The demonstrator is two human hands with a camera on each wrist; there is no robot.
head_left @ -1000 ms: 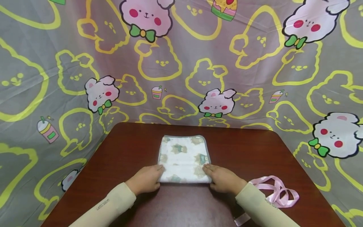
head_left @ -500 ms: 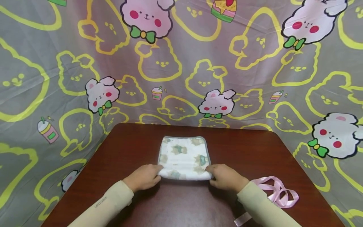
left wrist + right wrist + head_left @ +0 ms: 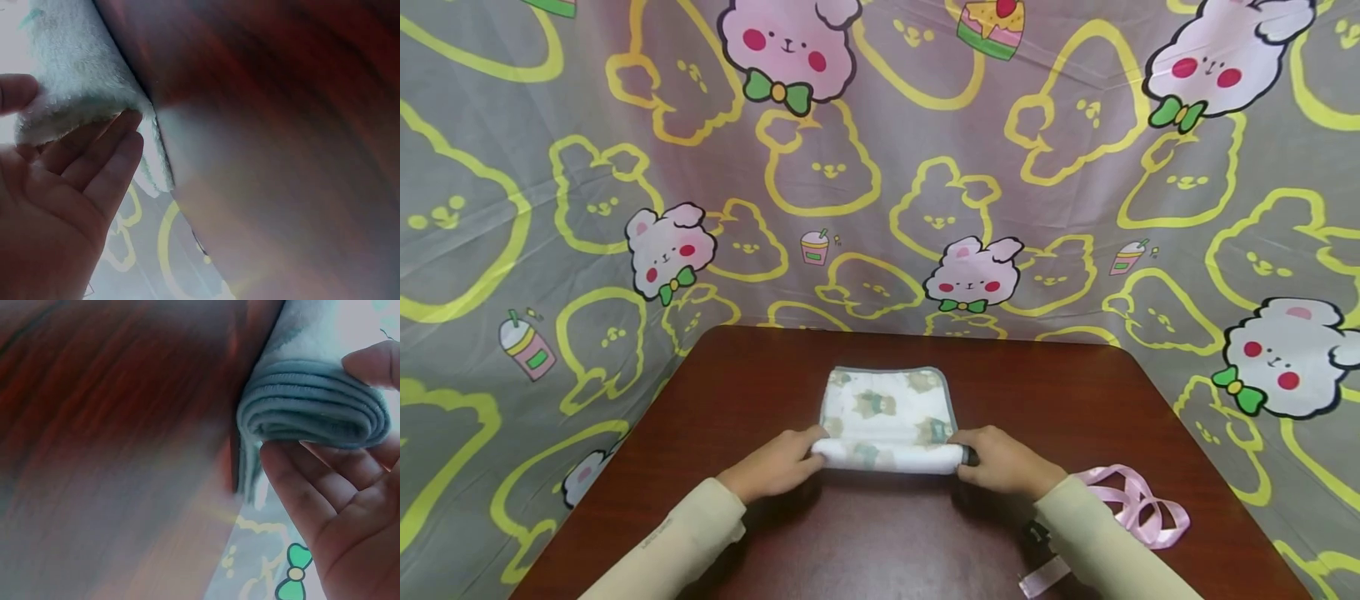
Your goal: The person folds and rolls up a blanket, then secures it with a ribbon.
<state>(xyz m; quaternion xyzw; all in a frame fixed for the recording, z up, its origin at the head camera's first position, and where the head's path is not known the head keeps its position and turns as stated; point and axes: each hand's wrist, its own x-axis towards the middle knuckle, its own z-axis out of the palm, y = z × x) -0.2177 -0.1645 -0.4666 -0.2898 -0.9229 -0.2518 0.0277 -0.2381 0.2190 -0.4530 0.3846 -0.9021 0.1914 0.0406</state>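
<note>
Head view shows a dark red-brown desk (image 3: 775, 375) ringed by a grey curtain (image 3: 512, 208) printed with yellow and pink bunnies. A white towel (image 3: 887, 408) lies at the desk's centre, its near edge rolled into a tube. A pink ribbon (image 3: 1138, 508) sits at 4 o'clock from it. The left hand (image 3: 775, 467) pinches the roll's 9 o'clock end, the right hand (image 3: 1007, 462) its 3 o'clock end; each grip holds towel between thumb and fingers (image 3: 300, 487).

We see a dark red-brown wooden table (image 3: 737, 392) backed by a grey cartoon-bunny printed curtain (image 3: 880, 167) on all sides.
</note>
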